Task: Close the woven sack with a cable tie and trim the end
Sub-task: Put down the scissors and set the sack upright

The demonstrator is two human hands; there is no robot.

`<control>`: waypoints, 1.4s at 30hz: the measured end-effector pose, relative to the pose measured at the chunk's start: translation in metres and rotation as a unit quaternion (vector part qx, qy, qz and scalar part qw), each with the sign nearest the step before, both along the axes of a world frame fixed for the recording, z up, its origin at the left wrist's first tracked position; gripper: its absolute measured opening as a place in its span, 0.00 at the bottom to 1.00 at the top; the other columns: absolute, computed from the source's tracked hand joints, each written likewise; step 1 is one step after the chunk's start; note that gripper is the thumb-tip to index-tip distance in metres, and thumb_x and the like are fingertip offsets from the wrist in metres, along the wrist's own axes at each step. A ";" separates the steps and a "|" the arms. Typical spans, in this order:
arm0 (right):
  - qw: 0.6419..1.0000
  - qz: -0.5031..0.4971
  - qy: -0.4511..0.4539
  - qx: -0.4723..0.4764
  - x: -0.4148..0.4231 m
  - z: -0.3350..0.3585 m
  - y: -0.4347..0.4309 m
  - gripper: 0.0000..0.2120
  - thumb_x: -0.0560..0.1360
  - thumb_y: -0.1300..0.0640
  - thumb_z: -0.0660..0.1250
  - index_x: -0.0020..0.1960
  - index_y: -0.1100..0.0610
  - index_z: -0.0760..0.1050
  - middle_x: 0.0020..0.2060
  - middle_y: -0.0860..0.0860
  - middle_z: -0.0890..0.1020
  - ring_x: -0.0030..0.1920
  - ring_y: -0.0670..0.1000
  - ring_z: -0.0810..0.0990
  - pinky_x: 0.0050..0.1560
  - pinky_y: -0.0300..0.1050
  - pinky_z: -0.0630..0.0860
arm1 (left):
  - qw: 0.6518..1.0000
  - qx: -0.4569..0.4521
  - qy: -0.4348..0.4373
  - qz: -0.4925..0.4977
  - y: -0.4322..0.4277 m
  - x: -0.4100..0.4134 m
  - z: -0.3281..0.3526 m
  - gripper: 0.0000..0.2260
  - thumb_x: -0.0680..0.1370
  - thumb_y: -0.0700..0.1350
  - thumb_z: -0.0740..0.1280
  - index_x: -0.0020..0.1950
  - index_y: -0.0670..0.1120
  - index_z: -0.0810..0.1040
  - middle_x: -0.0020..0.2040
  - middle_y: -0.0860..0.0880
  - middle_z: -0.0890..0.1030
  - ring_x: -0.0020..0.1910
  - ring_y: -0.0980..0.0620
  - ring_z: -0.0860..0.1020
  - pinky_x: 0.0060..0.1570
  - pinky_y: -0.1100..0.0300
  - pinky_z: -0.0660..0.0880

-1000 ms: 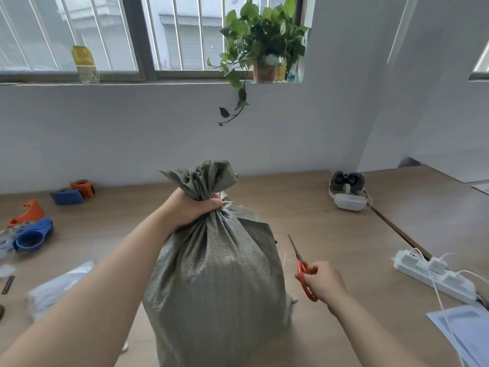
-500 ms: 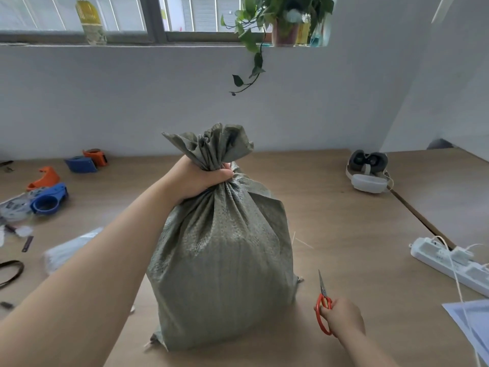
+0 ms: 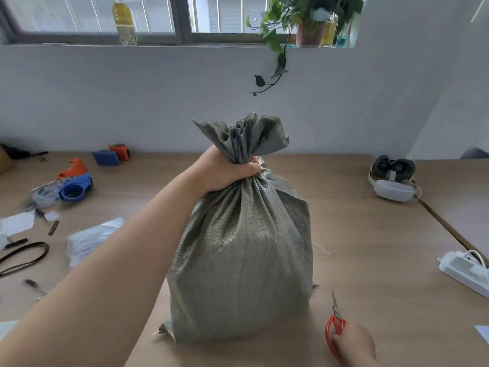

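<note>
A grey-green woven sack (image 3: 243, 260) stands upright on the wooden table (image 3: 370, 247), its mouth gathered into a ruffled neck. My left hand (image 3: 225, 173) is clenched around that neck, and my fingers hide any cable tie there. My right hand (image 3: 354, 343) rests low at the table's near right and holds red-handled scissors (image 3: 335, 324), blades closed and pointing away from me, just right of the sack's base. A thin pale strip (image 3: 321, 248) lies on the table behind the sack's right side.
Blue and orange tape dispensers (image 3: 75, 186) and a clear bag of white ties (image 3: 90, 239) lie at the left with a black strap (image 3: 26, 256). A headset (image 3: 393, 181) sits at the far right, a white power strip (image 3: 465, 271) at the right edge.
My right hand has dropped with the scissors from beside the sack's middle to the table near its base. The view has tilted and moved closer. My left hand keeps its hold on the neck.
</note>
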State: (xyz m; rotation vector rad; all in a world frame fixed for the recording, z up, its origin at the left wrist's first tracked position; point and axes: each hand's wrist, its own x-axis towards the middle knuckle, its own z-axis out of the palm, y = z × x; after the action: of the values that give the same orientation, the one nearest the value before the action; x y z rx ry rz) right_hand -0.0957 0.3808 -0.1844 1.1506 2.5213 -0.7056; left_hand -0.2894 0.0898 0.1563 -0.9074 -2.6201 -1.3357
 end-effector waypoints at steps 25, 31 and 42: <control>0.843 -0.015 0.438 -0.313 -0.072 0.177 -0.064 0.08 0.76 0.61 0.71 0.55 0.55 0.81 0.48 0.53 0.84 0.48 0.51 0.81 0.50 0.43 0.76 | 0.983 0.051 -0.015 0.177 -0.027 0.006 -0.009 0.10 0.70 0.50 0.76 0.46 0.46 0.83 0.46 0.50 0.84 0.47 0.52 0.81 0.49 0.59 0.77; 0.795 0.094 0.458 -0.387 -0.100 0.250 -0.105 0.22 0.75 0.62 0.72 0.66 0.50 0.75 0.55 0.50 0.78 0.56 0.47 0.78 0.55 0.39 0.78 | 0.979 0.062 -0.054 0.189 -0.043 0.011 -0.010 0.11 0.70 0.52 0.76 0.45 0.47 0.82 0.45 0.51 0.83 0.48 0.52 0.80 0.47 0.61 0.74; 0.831 0.070 0.468 -0.293 -0.138 0.246 -0.128 0.10 0.75 0.67 0.68 0.44 0.56 0.85 0.40 0.54 0.87 0.39 0.49 0.80 0.42 0.43 0.76 | 0.978 0.147 -0.049 0.138 -0.109 0.018 -0.040 0.18 0.69 0.54 0.78 0.56 0.58 0.79 0.55 0.55 0.83 0.56 0.58 0.80 0.58 0.62 0.74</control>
State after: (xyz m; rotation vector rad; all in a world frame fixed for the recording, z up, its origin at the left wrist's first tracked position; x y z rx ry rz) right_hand -0.2334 0.2524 0.0616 0.4017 2.6180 -2.2252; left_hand -0.2710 -0.0190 0.1163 -0.4307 -2.4079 -1.6601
